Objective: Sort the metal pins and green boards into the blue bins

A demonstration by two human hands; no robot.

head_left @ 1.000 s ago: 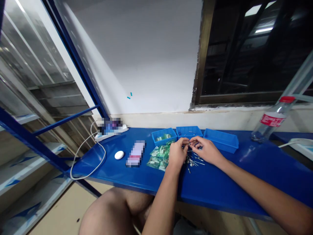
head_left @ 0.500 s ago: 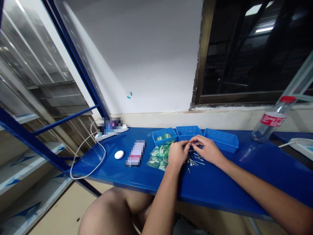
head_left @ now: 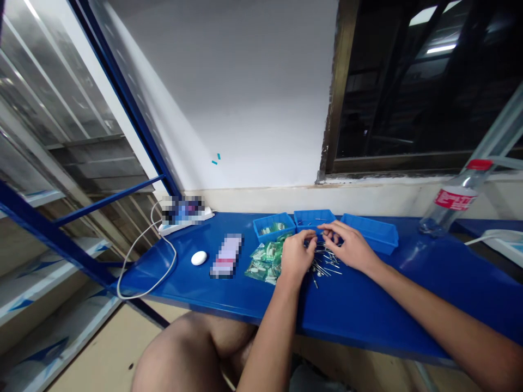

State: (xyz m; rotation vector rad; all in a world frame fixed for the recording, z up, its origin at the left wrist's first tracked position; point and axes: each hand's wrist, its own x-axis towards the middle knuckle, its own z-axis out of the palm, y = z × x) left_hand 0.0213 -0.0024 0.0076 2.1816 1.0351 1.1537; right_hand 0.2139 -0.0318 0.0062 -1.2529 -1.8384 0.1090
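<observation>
My left hand (head_left: 298,255) is over the left side of a loose pile of thin metal rods (head_left: 326,267), some with round or wider ends. Its fingers curl toward the thumb; whatever they pinch is too small to make out. Just across a narrow gap, my right hand (head_left: 350,245) hovers over the pile's far side, index finger and thumb apart, with no object visible between them. Small green-and-clear plastic packets (head_left: 263,262) lie against the left hand's outer side. Behind the hands stands a blue bin (head_left: 314,216) with a few rods inside.
A left blue bin (head_left: 273,235) holds packets; a right blue bin (head_left: 371,234) sits behind my right wrist. On the blue table (head_left: 392,310) are a blurred phone-like item (head_left: 227,256), a white oval object (head_left: 199,258), a power strip (head_left: 188,222) with cable, and a plastic bottle (head_left: 455,198).
My hands, whose fingertips met above the pile, have drawn slightly apart. The right hand's index finger and thumb have spread. The packets, bins and pile look unmoved.
</observation>
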